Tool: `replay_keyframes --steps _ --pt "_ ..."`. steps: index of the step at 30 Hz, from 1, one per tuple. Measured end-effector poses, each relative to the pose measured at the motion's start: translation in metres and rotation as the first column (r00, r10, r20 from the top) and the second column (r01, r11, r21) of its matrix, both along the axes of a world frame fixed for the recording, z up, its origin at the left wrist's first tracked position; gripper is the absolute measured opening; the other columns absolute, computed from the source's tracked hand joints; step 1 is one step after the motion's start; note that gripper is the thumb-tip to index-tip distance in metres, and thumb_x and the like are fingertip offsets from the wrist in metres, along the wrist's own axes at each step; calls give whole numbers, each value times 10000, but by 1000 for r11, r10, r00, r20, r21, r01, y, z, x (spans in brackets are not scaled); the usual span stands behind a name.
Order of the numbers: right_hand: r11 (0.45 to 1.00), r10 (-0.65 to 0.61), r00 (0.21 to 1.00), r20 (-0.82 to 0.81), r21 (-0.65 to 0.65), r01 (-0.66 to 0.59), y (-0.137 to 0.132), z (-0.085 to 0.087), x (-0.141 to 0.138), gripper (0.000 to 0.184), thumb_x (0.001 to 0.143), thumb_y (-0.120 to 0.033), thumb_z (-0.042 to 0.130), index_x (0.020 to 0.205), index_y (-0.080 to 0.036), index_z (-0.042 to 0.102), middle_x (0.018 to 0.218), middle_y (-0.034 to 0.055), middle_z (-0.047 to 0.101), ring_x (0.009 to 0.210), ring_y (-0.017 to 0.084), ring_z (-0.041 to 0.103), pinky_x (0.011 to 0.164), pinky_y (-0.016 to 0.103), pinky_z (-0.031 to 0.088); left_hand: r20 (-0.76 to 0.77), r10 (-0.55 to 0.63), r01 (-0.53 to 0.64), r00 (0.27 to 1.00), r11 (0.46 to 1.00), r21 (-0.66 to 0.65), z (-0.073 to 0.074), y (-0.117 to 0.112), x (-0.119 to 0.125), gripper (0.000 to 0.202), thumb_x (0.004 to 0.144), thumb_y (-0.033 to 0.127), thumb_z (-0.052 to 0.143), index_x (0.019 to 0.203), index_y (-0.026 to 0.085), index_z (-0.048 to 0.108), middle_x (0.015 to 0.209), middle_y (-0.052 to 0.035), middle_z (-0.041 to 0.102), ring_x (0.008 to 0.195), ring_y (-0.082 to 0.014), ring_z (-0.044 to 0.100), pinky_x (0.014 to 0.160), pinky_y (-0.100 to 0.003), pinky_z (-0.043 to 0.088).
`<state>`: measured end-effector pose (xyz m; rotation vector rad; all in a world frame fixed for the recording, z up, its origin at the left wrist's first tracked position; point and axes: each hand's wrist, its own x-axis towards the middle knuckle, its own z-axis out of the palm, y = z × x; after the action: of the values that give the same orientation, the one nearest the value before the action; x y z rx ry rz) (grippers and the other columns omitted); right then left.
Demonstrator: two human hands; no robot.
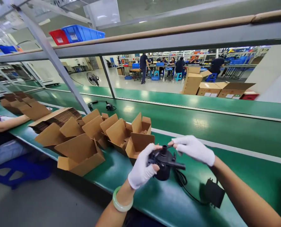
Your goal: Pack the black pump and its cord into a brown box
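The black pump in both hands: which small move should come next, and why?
Probably lower the black pump into the open carton just behind it. The left hand grips its body, the right hand pinches its top nozzle, and the cord trails loose.

Bright, even overhead factory light; soft glare patches on the green belt (201, 123) and the glossy floor (131, 82) behind, shadows weak and short. Strong wide-angle warp: frame rails (154, 44) bow and lean at the edges, corners stretched. Centre sharp, far workers (143, 66) small and soft, black pump (164, 162) loses detail in its dark body.
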<state>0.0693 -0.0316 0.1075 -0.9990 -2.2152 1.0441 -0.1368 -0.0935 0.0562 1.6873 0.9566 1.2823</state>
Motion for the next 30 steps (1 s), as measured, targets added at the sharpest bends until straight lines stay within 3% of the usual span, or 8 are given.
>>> replay_keyframes --steps 3,9,11,13,15,19,24,30 --pt "999 22 996 -87 -46 -26 -16 -10 -10 443 850 -396 399 1152 -148 607 547 -17 591 570 189 593 608 314 525 195 114 -116 974 993 -1 -7 -4 1 578 760 612 554 1147 186 507 1033 -69 561 950 -223 564 855 -317 454" --pt "988 -112 993 -29 101 114 -38 -16 -26 337 808 -322 502 1100 -240 648 801 1 692 708 195 642 639 289 526 77 297 -305 952 945 121 -26 -16 -2 790 708 759 441 1230 166 432 1117 -119 501 1022 -255 539 898 -360 445" --pt "977 -135 990 -38 159 139 -38 -18 -29 296 825 -336 513 1068 -259 663 780 -9 692 614 170 622 594 273 512 30 501 -493 865 836 240 -36 -16 -20 840 704 787 392 1242 143 415 1160 -149 476 1070 -272 512 930 -397 425" --pt "970 -193 979 -60 142 200 -38 -18 -34 278 836 -355 522 1051 -255 667 746 -8 686 556 156 605 547 262 495 -69 765 -732 641 636 244 -47 -11 -42 687 776 682 438 1182 128 442 1105 -146 514 979 -235 555 883 -380 451" --pt "960 -265 960 -88 65 271 -37 -16 -43 303 845 -369 517 1086 -240 647 664 -16 665 479 146 583 482 251 469 -295 837 -844 462 517 146 -58 -3 -60 445 821 510 501 1063 137 494 900 -81 592 737 -168 593 720 -301 488" --pt "951 -275 958 -86 121 284 -30 -16 -73 344 877 -358 463 1150 -201 601 520 -33 609 437 153 583 502 254 460 -551 695 -803 462 592 73 -78 13 -60 178 822 315 491 852 172 593 598 -5 590 579 -162 588 578 -247 434" --pt "874 -279 917 284 470 120 -15 -31 -101 260 881 -254 452 1077 -165 597 686 45 681 587 208 643 541 273 442 -559 689 -754 462 637 161 -92 10 -31 210 810 237 433 735 169 616 655 -51 651 638 -193 626 601 -261 427" --pt "870 -177 844 507 482 -107 -3 -40 -98 193 896 -220 441 1037 -185 568 832 56 687 684 220 649 550 278 446 -567 683 -709 461 667 227 -94 6 -21 174 795 207 432 749 184 598 656 -34 648 591 -172 612 550 -247 409"
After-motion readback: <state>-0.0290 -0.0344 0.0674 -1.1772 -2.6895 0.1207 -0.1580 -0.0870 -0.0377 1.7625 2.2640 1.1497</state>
